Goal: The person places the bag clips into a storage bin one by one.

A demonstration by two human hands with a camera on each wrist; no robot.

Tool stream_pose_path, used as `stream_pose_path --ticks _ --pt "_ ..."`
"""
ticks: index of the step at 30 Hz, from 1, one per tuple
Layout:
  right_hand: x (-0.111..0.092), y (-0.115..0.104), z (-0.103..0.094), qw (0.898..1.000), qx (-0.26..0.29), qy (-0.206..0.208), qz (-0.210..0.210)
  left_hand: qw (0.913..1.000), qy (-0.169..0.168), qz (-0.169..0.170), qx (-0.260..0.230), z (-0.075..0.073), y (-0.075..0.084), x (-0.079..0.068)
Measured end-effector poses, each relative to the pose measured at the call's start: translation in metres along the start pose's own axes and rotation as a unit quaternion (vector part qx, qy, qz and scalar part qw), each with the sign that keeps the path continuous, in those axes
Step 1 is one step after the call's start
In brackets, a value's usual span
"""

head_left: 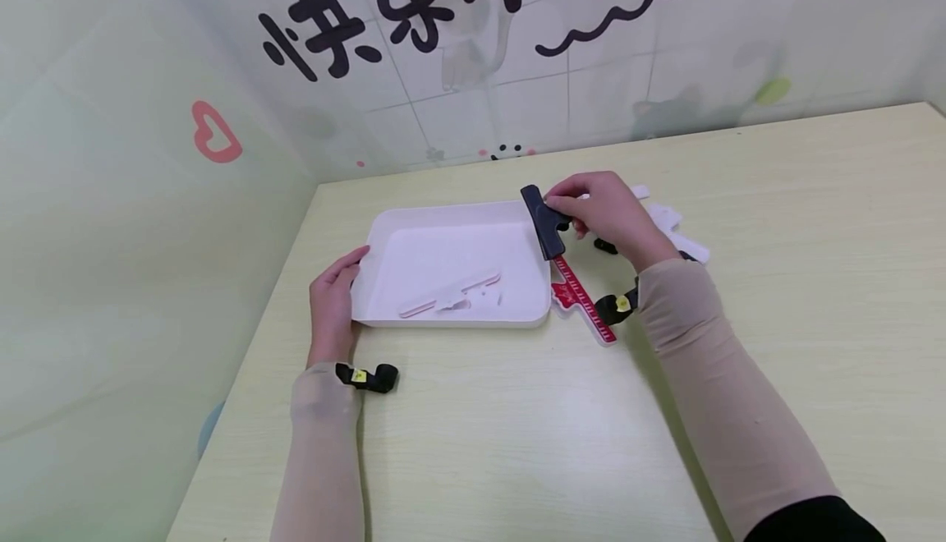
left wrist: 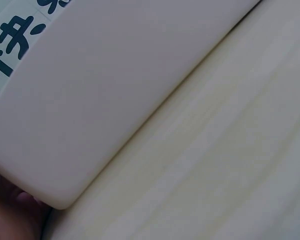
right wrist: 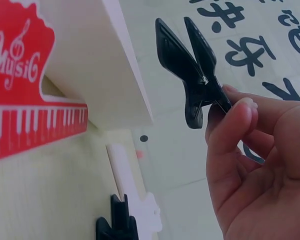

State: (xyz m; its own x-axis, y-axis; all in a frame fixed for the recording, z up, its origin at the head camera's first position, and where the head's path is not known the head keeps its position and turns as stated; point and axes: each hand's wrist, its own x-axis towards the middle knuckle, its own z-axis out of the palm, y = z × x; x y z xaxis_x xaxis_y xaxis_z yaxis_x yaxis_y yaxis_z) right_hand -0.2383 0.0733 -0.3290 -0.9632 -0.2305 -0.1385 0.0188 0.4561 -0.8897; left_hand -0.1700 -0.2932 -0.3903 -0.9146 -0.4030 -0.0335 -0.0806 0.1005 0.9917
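My right hand pinches one handle of a black clip between thumb and fingers, over the tray's right end. In the right wrist view this clip's jaws stand slightly apart with nothing between them. Below it lies a red and white piano-keyboard bookmark-like piece, lettered "Music" in the right wrist view, beside the tray. At the left end of the white tray, my left hand grips the rim. Thin white strips with reddish edges lie on the tray's floor.
Several white flat pieces and another black clip lie right of the tray, partly behind my right hand. A printed wall sheet rises behind the table's back edge. Each wrist wears a black camera.
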Motion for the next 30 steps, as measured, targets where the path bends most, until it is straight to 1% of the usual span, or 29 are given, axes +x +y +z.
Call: stream_pose_path --ticks 4,9,14,18,24,30 --pt "-0.001 -0.004 0.005 1.000 0.003 -0.008 -0.006 1.0000 0.000 -0.001 -0.003 0.000 0.001 -0.001" --pt "-0.001 -0.005 0.013 1.000 0.001 -0.021 -0.023 1.0000 0.000 -0.003 -0.009 0.000 0.001 0.000" --pt "0.000 -0.005 0.023 0.999 -0.012 -0.031 -0.036 1.0000 0.001 -0.003 -0.005 0.000 0.001 0.000" --pt "0.000 -0.006 0.033 0.997 -0.033 -0.043 -0.048 1.0000 0.003 -0.003 -0.005 0.000 0.001 0.000" --pt "0.001 -0.006 0.045 0.995 -0.075 -0.054 -0.049 1.0000 0.005 -0.003 -0.003 0.000 0.001 0.000" --pt "0.002 -0.008 0.051 0.989 -0.128 -0.052 -0.056 1.0000 0.005 -0.003 0.001 0.000 0.001 0.000"
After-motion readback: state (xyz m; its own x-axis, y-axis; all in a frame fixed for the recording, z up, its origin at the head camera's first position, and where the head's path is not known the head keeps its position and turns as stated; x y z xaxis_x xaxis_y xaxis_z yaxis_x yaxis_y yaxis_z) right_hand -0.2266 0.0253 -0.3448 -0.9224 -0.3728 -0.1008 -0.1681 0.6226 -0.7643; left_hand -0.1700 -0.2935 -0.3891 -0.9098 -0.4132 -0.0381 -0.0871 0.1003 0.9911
